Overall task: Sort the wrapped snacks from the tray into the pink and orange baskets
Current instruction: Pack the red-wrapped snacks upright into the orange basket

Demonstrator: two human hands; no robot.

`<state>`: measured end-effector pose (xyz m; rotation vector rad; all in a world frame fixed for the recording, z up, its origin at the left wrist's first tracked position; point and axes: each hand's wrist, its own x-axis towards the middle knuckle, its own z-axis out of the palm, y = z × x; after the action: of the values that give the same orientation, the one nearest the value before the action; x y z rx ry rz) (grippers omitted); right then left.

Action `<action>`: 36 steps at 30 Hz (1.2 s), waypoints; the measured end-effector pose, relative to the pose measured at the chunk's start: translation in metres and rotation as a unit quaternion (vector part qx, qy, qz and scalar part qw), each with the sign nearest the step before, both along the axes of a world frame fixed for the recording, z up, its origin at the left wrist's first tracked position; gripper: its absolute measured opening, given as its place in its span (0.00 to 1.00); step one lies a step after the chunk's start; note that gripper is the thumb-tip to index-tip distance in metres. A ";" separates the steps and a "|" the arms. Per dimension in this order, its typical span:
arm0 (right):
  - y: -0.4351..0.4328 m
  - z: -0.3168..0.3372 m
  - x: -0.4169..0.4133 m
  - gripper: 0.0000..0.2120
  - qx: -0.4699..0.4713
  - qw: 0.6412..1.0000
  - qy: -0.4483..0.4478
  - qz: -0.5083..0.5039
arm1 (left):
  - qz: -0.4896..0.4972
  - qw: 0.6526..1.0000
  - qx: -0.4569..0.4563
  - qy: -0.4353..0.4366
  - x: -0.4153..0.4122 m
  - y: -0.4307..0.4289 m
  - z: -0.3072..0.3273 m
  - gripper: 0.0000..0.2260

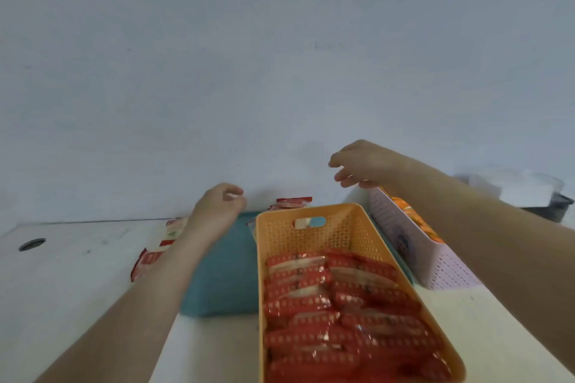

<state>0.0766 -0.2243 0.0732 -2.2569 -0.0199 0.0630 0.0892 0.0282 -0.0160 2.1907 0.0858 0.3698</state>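
Just beneath the slack, empty right hand [364, 165] the pink basket [435, 264] is kept, likely for dropping; the tray [224, 283] is reached by the curled left hand [217, 205], whose hold cannot be told.

Plain pale wall [280, 40]; white table [77, 274] w/ round hole [32, 244], poss. grommet.

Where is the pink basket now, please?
In the head view, the pink basket stands at the right, beside the orange basket, its far end under the right hand.
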 end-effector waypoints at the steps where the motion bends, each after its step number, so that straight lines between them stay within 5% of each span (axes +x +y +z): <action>1: 0.002 0.000 0.014 0.17 -0.030 0.999 0.031 0.002 | -0.017 0.999 0.011 0.046 0.011 0.002 -0.009 0.15; 5: 0.019 -0.018 0.067 0.30 -0.196 0.969 0.139 0.059 | -0.115 0.972 0.074 0.194 0.047 0.001 -0.036 0.34; 9: 0.039 -0.044 0.098 0.42 -0.270 0.936 0.200 0.104 | -0.155 0.961 0.030 0.226 0.077 -0.006 -0.051 0.34; 11: 0.047 -0.056 0.110 0.40 -0.269 0.934 0.206 0.113 | -0.169 0.961 0.002 0.220 0.088 -0.008 -0.050 0.37; 19: 0.048 -0.072 0.124 0.11 -0.063 0.971 0.202 0.107 | -0.199 0.962 -0.119 0.141 0.080 -0.010 -0.050 0.37; 21: 0.048 -0.066 0.118 0.16 0.025 0.978 0.171 0.115 | -0.198 0.962 -0.160 0.100 0.075 -0.011 -0.050 0.40; 25: 0.059 -0.043 0.100 0.42 0.054 0.979 0.102 0.171 | -0.172 0.977 -0.128 0.012 0.062 -0.005 -0.030 0.45; 30: 0.055 -0.006 0.058 0.37 0.108 0.971 -0.026 0.211 | -0.141 0.980 -0.061 -0.125 0.028 -0.012 0.022 0.41; 36: 0.032 0.016 0.001 0.31 0.133 0.968 -0.104 0.184 | -0.146 0.975 -0.018 -0.164 -0.025 -0.026 0.053 0.41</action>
<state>0.0772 -0.1919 0.0890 -1.9564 -0.5301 0.0199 0.0640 0.0018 0.0370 2.0394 -0.4041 0.5488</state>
